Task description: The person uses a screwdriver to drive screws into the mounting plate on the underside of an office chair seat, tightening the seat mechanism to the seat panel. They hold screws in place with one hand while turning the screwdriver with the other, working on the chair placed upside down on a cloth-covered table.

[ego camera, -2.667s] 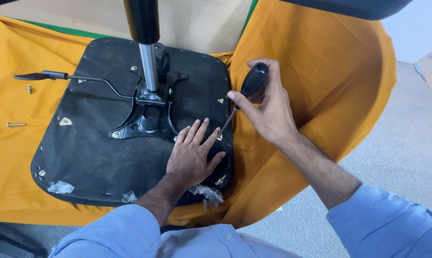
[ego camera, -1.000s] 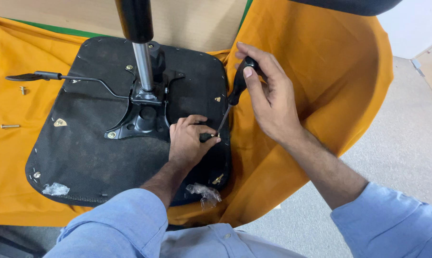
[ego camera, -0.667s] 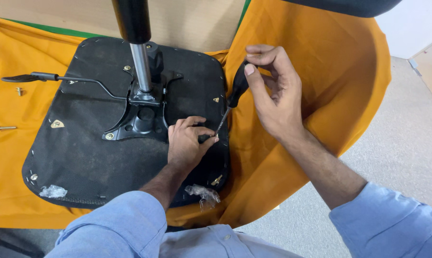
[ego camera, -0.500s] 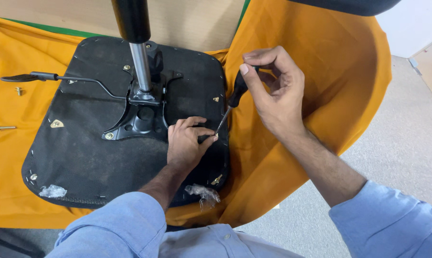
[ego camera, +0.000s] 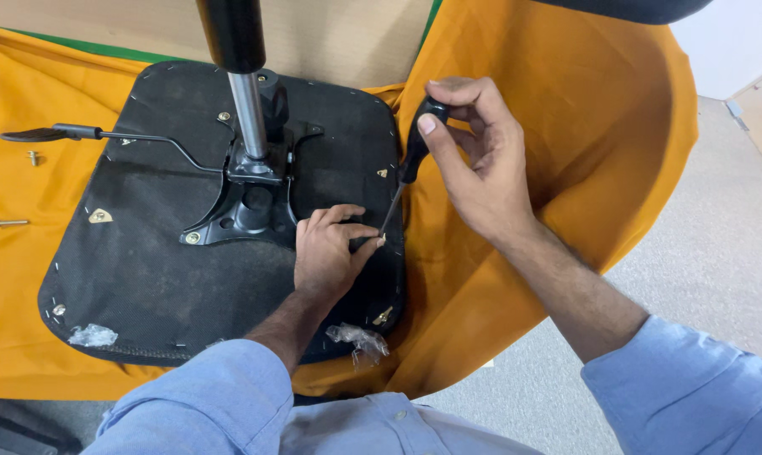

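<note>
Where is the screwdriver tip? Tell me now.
In the head view, the screwdriver tip sits at the seat base's right edge, against the left hand fingertips; the right hand holds its handle.

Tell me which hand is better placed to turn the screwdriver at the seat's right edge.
Right. The right hand already grips the black handle of the screwdriver, whose tip sits at the seat underside. The left hand lies on the seat with fingertips by the tip, better suited to steadying.
</note>
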